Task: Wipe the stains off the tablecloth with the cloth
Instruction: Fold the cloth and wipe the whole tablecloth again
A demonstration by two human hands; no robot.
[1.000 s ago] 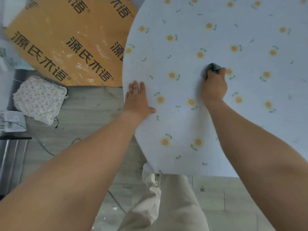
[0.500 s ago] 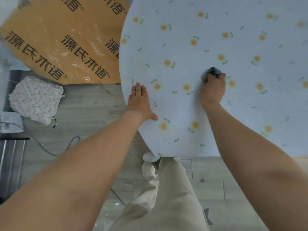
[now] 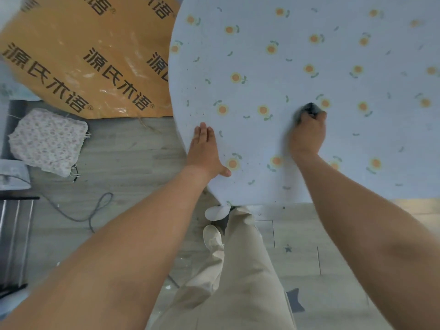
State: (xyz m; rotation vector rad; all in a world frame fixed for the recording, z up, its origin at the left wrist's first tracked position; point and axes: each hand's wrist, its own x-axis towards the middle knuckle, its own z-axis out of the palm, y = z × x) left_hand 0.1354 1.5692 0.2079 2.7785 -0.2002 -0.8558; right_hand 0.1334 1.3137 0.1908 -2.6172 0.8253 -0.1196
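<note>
A pale blue tablecloth (image 3: pixel 262 55) printed with small orange flowers covers a round table. My right hand (image 3: pixel 308 135) grips a bunched dark grey cloth (image 3: pixel 309 109) and presses it onto the tablecloth near the front; most of the cloth is hidden under my fingers. My left hand (image 3: pixel 204 151) lies flat with straight fingers on the tablecloth at the table's left edge. Small dark specks (image 3: pixel 197 113) dot the tablecloth just beyond my left fingertips.
An orange sheet with black printed characters (image 3: pixel 83 55) lies on the floor left of the table. A flowered cushion (image 3: pixel 47 141) and a grey cable (image 3: pixel 95 210) lie on the grey floor. My beige trousers (image 3: pixel 238 270) stand at the table's front edge.
The view has shifted, so the table sits higher and further right in the frame. My right hand with the cloth has slid a little nearer the front edge. My left hand stays flat.
</note>
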